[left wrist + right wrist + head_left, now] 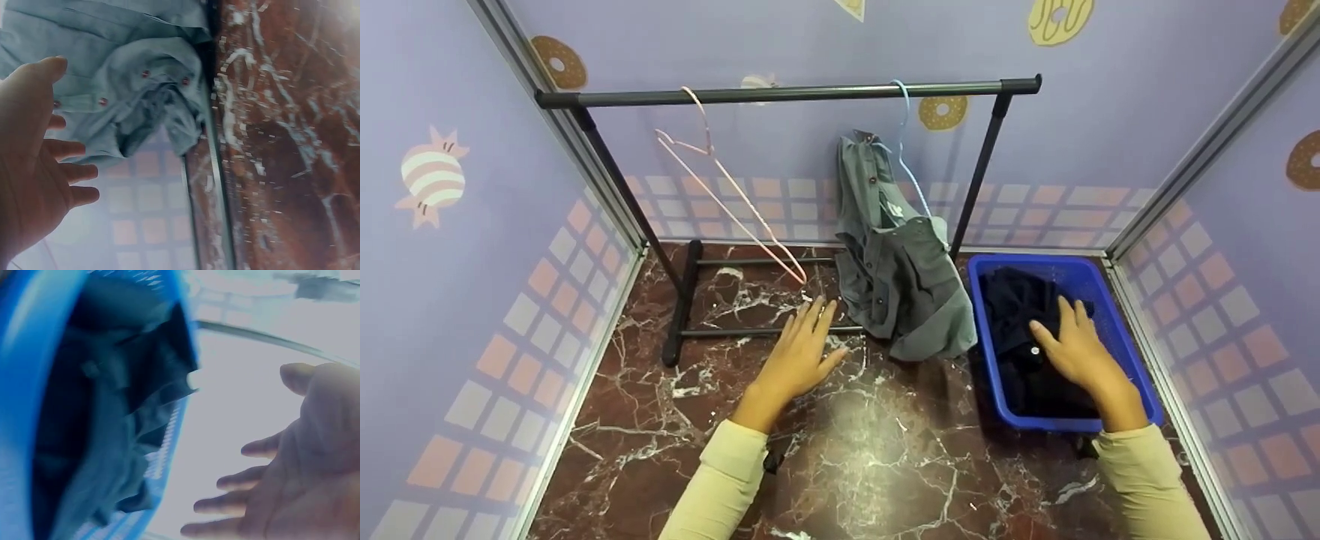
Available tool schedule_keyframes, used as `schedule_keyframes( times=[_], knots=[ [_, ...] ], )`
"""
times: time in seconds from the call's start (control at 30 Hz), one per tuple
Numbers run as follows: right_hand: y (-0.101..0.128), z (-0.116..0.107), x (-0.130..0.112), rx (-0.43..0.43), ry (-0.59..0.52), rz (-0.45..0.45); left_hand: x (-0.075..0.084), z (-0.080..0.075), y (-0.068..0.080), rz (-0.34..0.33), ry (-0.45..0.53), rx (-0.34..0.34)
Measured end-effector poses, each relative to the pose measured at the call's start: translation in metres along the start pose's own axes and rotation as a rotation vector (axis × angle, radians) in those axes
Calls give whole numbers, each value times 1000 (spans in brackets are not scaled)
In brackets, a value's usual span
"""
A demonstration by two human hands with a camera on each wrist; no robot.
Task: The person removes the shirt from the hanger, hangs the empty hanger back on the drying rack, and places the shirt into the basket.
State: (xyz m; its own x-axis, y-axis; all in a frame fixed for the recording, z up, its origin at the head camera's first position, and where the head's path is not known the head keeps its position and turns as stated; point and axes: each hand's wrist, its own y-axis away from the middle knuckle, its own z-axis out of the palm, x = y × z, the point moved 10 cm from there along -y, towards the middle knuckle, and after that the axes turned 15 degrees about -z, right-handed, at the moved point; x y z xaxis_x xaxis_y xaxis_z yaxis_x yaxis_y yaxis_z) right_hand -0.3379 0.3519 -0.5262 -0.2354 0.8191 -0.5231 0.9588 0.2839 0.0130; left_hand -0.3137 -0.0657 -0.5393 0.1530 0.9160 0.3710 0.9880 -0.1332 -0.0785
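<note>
A grey button shirt (894, 262) hangs from a pale blue hanger (901, 112) on the dark rail (780, 94) and sags onto the marble floor. My left hand (802, 349) hovers open, palm down, just left of the shirt's hem; in the left wrist view its fingers (67, 169) are spread beside the shirt (135, 73). My right hand (1072, 345) is open over the dark garment (1020, 330) in the blue basket (1117, 315). The right wrist view shows that open hand (270, 484) beside the basket (34, 354) and the dark garment (107, 427).
An empty pink hanger (720, 180) hangs tilted at the rail's left end. The rack's black base bars (682, 307) lie on the marble floor (870, 450). Patterned walls close in at the left, back and right.
</note>
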Motion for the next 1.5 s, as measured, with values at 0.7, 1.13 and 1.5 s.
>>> schedule_keyframes(
  times=[0.7,1.13,1.5],
  knots=[
    [-22,-72,-140,348,-40,-453,64,-88,16,191,118,94],
    [-63,-67,-192,374,-65,-469,72,-127,-19,191,115,134],
    [-108,-49,-199,300,-139,-286,51,-138,-49,118,137,171]
  ],
)
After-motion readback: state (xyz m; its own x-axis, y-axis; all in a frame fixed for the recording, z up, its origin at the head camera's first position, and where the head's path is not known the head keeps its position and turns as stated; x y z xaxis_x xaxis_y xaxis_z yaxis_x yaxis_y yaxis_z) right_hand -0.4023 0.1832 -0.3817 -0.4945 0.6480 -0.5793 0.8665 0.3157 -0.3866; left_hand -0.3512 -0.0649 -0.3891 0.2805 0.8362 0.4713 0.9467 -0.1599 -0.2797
